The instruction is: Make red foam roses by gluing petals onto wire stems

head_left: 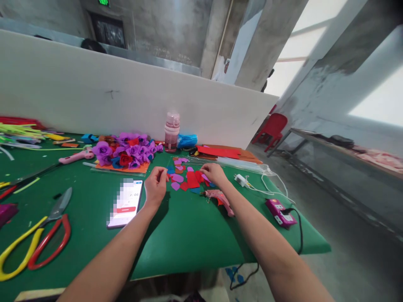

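My left hand (155,184) hovers over the green table (189,239) with its fingers curled in a pinch; what it holds is too small to name. My right hand (213,173) rests on a scatter of red, purple and blue felt petal pieces (185,180), fingers closed on a purple one. A pink glue gun (218,198) lies just under my right wrist. A pile of finished purple, red and blue felt roses (126,153) sits behind my left hand.
A phone (126,202) lies left of my left hand. Scissors (40,239) sit at the near left, another pink glue gun (77,156) and pipe cleaners (22,134) beyond. A pink bottle (171,132), red sheets (220,152) and a magenta power strip (278,212) stand right.
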### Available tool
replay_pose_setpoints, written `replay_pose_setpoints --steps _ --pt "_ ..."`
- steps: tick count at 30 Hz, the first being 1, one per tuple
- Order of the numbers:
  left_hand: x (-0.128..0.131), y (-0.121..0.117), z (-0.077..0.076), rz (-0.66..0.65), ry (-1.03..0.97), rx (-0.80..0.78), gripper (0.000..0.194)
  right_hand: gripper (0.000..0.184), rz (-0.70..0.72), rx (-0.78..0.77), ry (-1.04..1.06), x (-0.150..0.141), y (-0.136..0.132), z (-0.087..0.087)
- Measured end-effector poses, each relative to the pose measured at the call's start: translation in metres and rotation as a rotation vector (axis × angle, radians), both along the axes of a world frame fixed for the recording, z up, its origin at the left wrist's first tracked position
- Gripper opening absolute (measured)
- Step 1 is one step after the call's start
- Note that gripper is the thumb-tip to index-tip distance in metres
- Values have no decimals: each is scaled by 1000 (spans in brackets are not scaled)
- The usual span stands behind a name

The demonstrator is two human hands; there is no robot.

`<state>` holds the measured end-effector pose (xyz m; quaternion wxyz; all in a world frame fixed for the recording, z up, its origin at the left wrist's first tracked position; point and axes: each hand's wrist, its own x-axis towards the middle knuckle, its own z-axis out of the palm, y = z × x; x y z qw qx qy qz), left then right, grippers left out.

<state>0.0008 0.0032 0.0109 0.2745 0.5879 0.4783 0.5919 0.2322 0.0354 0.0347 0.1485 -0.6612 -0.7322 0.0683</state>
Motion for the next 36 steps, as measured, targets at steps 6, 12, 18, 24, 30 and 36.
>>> replay_pose_setpoints --steps 6,12,18,24,30,36 --pt "-4 4 -1 39 -60 5 17 19 140 -16 6 -31 1 -5" --pt "-4 4 -1 32 -13 -30 16 18 104 23 19 -32 11 0" --pt "-3 4 1 31 -54 -6 15 21 77 -3 -42 -19 8 1" --pt "-1 3 -2 7 -8 3 15 14 253 -102 -132 -55 -10 -19" --pt "-1 3 -1 11 8 2 15 19 243 -106 -195 -69 -18 -20" --pt "0 3 -4 -11 23 -1 16 19 322 -85 -108 -55 -26 -16"
